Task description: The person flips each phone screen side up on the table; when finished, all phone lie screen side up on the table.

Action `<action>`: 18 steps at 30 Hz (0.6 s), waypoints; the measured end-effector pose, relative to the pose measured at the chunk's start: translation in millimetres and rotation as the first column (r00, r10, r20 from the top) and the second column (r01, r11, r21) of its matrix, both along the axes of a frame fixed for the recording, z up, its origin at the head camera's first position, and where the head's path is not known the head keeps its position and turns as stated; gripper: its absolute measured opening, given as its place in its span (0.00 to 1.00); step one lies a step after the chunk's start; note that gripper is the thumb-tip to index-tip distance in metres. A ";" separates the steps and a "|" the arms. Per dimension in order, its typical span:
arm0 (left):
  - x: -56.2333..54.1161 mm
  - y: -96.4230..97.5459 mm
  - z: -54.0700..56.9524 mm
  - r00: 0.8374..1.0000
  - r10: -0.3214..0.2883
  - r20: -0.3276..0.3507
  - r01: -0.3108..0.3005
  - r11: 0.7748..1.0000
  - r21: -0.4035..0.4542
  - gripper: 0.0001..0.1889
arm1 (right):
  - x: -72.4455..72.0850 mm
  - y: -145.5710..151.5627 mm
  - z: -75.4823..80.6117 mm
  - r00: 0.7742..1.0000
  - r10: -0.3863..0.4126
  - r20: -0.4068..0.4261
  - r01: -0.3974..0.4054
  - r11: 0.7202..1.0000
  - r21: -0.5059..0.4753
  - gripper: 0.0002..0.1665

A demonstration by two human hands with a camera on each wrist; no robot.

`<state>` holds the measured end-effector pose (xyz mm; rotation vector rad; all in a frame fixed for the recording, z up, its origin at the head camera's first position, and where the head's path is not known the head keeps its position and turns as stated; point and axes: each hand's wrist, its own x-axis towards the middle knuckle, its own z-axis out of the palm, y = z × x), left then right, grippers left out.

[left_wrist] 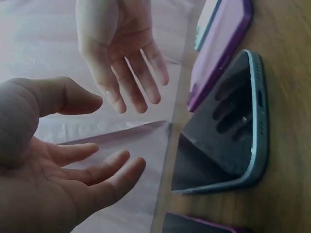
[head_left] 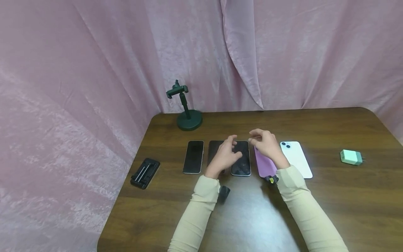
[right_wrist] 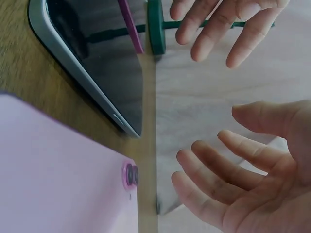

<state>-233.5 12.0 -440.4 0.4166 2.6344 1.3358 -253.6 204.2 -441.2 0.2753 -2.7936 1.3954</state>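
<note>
Well, the table's [head_left: 362,196] far left corner carries a green stand [head_left: 189,121], with a pink curtain [head_left: 126,70] behind; near the left edge lies a black device [head_left: 145,173], and toward the right edge a pale green charger [head_left: 350,157]. Between them, 5 phones form a row along the far edge's direction: a black-screened phone [head_left: 193,157] at the left end, a purple-rimmed phone [head_left: 213,148], a pale-framed phone [head_left: 241,166], then a purple phone [head_left: 264,164] and a white phone [head_left: 296,157], both back up. In the head view the left hand [head_left: 225,155] covers part of the purple-rimmed phone, while the right hand [head_left: 266,143] and sleeve [head_left: 292,185] cut across the purple phone and the white phone's near left side. The left wrist view adds fingers mirrored in the pale-framed phone's screen and a port [left_wrist: 260,100] on its end; the right wrist view shows the purple phone's lenses [right_wrist: 130,174]. Both hands are unclenched, fingers apart and softly bent, palms turned toward each other. They hang above the row, clear of it, the left nearest the purple-rimmed and pale-framed phones, the right over the purple phone's far end.
</note>
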 end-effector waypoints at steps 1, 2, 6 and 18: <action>0.1 0.9 1.5 1.000 0.004 -0.005 -0.004 1.000 0.006 0.34 | 0.9 1.6 0.9 1.000 -0.006 0.000 0.006 1.000 -0.004 0.21; 0.2 2.1 2.7 1.000 0.006 -0.010 -0.006 1.000 0.016 0.34 | 1.8 3.3 1.9 1.000 -0.011 0.001 0.011 1.000 -0.010 0.21; 0.5 9.7 4.9 1.000 0.003 -0.024 -0.002 0.999 0.037 0.33 | 6.5 13.3 4.8 0.999 -0.037 0.010 0.037 0.999 -0.030 0.23; 1.2 32.0 0.0 0.994 -0.084 -0.067 0.082 0.996 -0.040 0.36 | 7.5 42.5 5.2 0.998 -0.036 0.050 0.034 0.999 0.043 0.28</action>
